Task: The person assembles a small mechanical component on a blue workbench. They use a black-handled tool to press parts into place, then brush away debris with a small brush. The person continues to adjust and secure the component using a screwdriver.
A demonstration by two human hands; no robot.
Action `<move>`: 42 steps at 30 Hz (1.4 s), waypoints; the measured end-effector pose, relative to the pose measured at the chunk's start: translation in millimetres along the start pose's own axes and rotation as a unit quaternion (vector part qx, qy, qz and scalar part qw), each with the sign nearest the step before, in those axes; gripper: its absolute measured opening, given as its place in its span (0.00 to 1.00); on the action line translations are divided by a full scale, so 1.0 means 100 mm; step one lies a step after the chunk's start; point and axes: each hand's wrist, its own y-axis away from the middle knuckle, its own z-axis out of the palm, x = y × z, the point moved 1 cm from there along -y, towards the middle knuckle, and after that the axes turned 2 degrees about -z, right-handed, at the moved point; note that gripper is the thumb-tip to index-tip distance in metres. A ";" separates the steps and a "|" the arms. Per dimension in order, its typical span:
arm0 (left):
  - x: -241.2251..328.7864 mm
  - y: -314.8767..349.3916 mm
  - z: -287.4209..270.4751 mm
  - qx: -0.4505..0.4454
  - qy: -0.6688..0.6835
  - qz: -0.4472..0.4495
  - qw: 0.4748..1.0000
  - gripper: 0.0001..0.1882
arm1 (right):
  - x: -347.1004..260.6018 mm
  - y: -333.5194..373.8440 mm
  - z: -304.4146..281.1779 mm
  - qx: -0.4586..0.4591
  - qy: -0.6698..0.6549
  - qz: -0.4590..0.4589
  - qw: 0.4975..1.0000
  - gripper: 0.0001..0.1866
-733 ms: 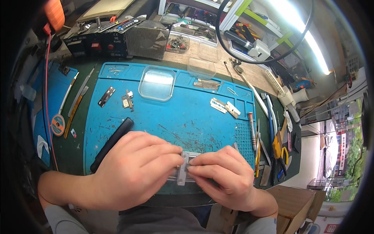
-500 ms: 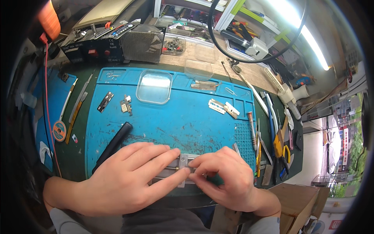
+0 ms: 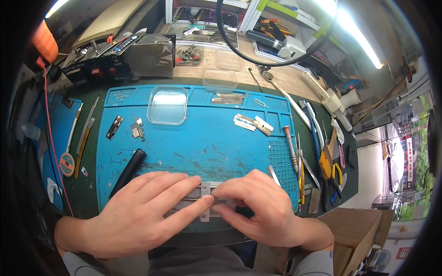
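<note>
Fingers of the left hand (image 3: 131, 216) stretch out straight and parted, the nearest tip lying on the crossbar (image 3: 205, 187) of a metal rod fixture (image 3: 205, 216). Those of the right hand (image 3: 264, 209) curl, thumb and forefinger drawn close at the crossbar's right side; whether they are clamped on anything, I cannot tell. The fixture is near the middle of the front edge of the bench (image 3: 85, 193).

Toward the bench's left edge lie a round orange spool (image 3: 67, 164) and a yellow-handled craft knife (image 3: 82, 152). Next, on a blue work mat (image 3: 202, 142), come a slim black strip (image 3: 114, 127), a black bar (image 3: 131, 168) just behind the left hand, small metal parts (image 3: 137, 129), a clear plastic box (image 3: 167, 106) and razor blades (image 3: 244, 123). Nearer the bench's right edge are a screwdriver (image 3: 290, 146) and a yellow-handled tool (image 3: 325, 168).
</note>
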 end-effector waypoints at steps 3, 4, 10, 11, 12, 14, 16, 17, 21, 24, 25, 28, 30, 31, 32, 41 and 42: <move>0.01 -0.02 0.00 0.020 0.016 -0.004 1.000 0.28 | 0.00 -0.01 -0.04 -0.006 0.000 0.012 1.000 0.20; 0.01 -0.02 0.00 0.012 0.012 -0.004 1.000 0.27 | 0.00 -0.01 -0.06 -0.014 -0.001 0.017 1.000 0.20; 0.01 -0.01 -0.02 -0.006 0.008 -0.004 1.000 0.26 | 0.02 0.01 -0.20 0.045 0.025 0.027 0.998 0.15; 0.00 -0.01 -0.02 -0.006 0.014 -0.007 1.000 0.26 | 0.03 0.00 -0.24 0.057 0.043 0.032 0.997 0.13; 0.01 -0.01 -0.02 -0.008 0.020 -0.010 1.000 0.26 | 0.06 0.02 -0.25 0.071 0.035 0.034 0.996 0.13; -0.02 -0.03 -0.05 -0.023 0.038 -0.006 0.999 0.31 | 0.06 0.04 -0.27 0.090 0.021 0.047 0.995 0.13; -0.08 -0.04 -0.07 -0.039 0.072 -0.008 0.997 0.35 | 0.09 0.02 -0.26 0.080 0.036 0.021 0.996 0.13; -0.11 -0.06 -0.07 -0.047 0.094 -0.012 0.994 0.35 | 0.10 0.01 -0.25 0.075 0.043 0.008 0.996 0.14; -0.15 -0.07 -0.11 -0.071 0.119 -0.018 0.990 0.36 | 0.10 0.03 -0.23 0.060 0.083 -0.040 0.994 0.14; -0.16 -0.08 -0.12 -0.074 0.123 -0.015 0.990 0.35 | 0.10 0.08 -0.23 0.070 0.098 -0.026 0.992 0.14; -0.16 -0.08 -0.12 -0.074 0.125 -0.015 0.989 0.36 | 0.09 0.12 -0.24 0.070 0.100 -0.017 0.992 0.15; -0.15 -0.08 -0.12 -0.077 0.124 -0.019 0.989 0.36 | 0.06 0.26 -0.27 0.065 0.088 0.033 0.993 0.16; -0.11 -0.07 -0.13 -0.068 0.101 -0.015 0.992 0.37 | 0.03 0.36 -0.26 0.062 0.080 0.051 0.994 0.17; -0.09 -0.07 -0.14 -0.063 0.090 -0.012 0.994 0.38 | 0.03 0.42 -0.25 0.062 0.079 0.048 0.994 0.17; -0.09 -0.07 -0.15 -0.067 0.088 -0.015 0.994 0.38 | 0.04 0.47 -0.23 0.062 0.078 0.046 0.994 0.18; -0.06 -0.09 -0.17 -0.080 0.072 -0.016 0.994 0.40 | 0.05 0.54 -0.16 0.035 0.156 0.047 0.986 0.21; -0.06 -0.08 -0.17 -0.080 0.071 -0.017 0.994 0.40 | 0.05 0.53 -0.15 0.039 0.155 0.056 0.986 0.22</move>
